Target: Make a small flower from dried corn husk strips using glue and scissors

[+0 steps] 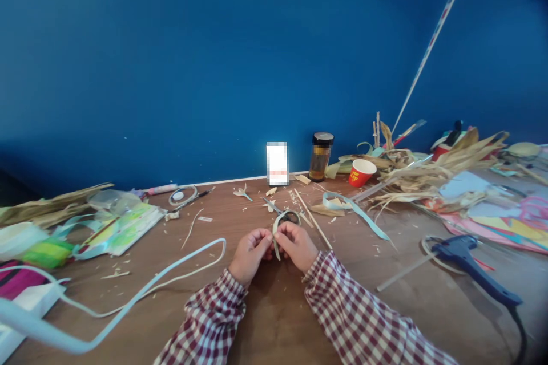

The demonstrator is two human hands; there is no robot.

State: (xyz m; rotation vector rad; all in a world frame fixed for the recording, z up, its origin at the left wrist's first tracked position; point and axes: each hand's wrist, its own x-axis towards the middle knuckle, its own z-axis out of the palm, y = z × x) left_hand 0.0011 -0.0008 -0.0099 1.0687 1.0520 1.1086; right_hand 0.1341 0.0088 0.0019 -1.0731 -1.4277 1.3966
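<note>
My left hand [252, 251] and my right hand [297, 245] meet over the middle of the table. Both pinch a narrow pale green strip [276, 248], which looks like corn husk, between thumb and fingers. The strip curves up past the fingertips, and its lower end points down between the hands. Just beyond the fingers lie scissors [293, 217] with dark handles, partly hidden by the strip and my right hand. A thin stick [312, 218] rests to the right of them.
A blue glue gun [475, 268] with a clear stick lies at right. Dried corn husks [462, 157], a red paper cup [362, 173] and a dark-lidded jar [321, 157] stand or lie farther back. A white cable [162, 271] loops at left, near a painted sheet [143, 222]. Scraps dot the tabletop [274, 319].
</note>
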